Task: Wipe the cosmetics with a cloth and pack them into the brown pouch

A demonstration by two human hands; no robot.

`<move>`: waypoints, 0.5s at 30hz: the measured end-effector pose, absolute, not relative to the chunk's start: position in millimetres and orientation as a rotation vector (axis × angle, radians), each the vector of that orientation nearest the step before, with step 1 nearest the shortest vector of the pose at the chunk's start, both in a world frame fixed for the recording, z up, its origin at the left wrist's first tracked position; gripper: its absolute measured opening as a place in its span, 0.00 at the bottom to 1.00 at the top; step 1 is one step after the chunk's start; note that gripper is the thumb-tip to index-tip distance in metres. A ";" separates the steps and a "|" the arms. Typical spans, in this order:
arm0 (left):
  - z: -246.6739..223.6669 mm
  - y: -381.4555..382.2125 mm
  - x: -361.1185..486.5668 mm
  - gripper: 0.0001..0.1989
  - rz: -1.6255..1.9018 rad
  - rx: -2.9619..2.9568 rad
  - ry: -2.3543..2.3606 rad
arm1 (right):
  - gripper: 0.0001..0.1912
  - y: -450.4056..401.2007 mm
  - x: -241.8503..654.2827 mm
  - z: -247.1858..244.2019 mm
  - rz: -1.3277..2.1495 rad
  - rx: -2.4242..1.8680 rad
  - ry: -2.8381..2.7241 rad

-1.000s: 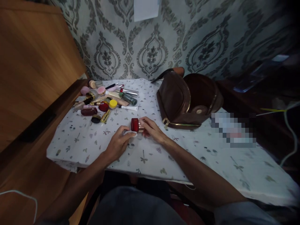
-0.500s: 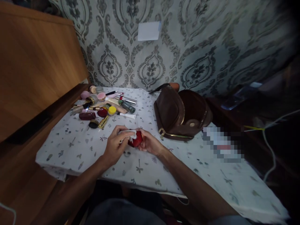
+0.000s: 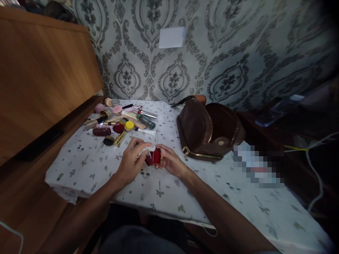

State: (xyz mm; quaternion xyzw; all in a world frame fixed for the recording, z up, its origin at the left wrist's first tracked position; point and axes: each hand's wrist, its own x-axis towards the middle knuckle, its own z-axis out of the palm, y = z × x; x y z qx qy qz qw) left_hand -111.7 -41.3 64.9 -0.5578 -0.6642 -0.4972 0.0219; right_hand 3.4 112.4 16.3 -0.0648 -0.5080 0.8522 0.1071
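Note:
Over the front of the table, my right hand [image 3: 171,160] grips a dark red glass bottle [image 3: 153,157], perhaps a perfume bottle, by its right end. Pinched in my left hand [image 3: 132,158] is a crumpled white cloth or tissue [image 3: 146,149], pressed against the bottle's upper left side. My fingers and the cloth hide part of the bottle. Closest to my left hand lie a gold tube [image 3: 119,138], a round black-lidded jar [image 3: 108,140] and a white tube [image 3: 146,131].
A brown leather bag [image 3: 194,123] stands open at the right. Several cosmetics, among them a yellow-lidded jar [image 3: 129,125] and a green bottle [image 3: 147,121], lie at the back left. A wooden cabinet [image 3: 50,63] borders the left; a patterned wall rises behind the white tablecloth [image 3: 97,176].
The bottle has turned in my right hand, showing more of its flat side. The cloth has shifted along its top with my left fingers. The view has moved slightly.

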 end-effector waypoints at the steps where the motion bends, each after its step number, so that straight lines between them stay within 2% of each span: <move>1: 62.4 -39.4 -115.2 0.13 -1.548 -1.687 -2.068 | 0.25 111.3 3.7 15.9 2.523 -0.171 -1.506; 5: 51.3 -36.1 -125.1 0.15 -1.656 -1.642 -2.219 | 0.26 109.9 4.1 14.1 2.556 -0.095 -1.489; 9: 45.4 -35.6 -122.2 0.18 -1.927 -1.502 -2.407 | 0.25 109.8 2.6 13.3 2.488 -0.067 -1.463; 15: 32.1 -34.7 -117.2 0.26 -2.483 -0.951 -2.619 | 0.25 103.3 5.9 17.1 2.080 -0.103 -1.788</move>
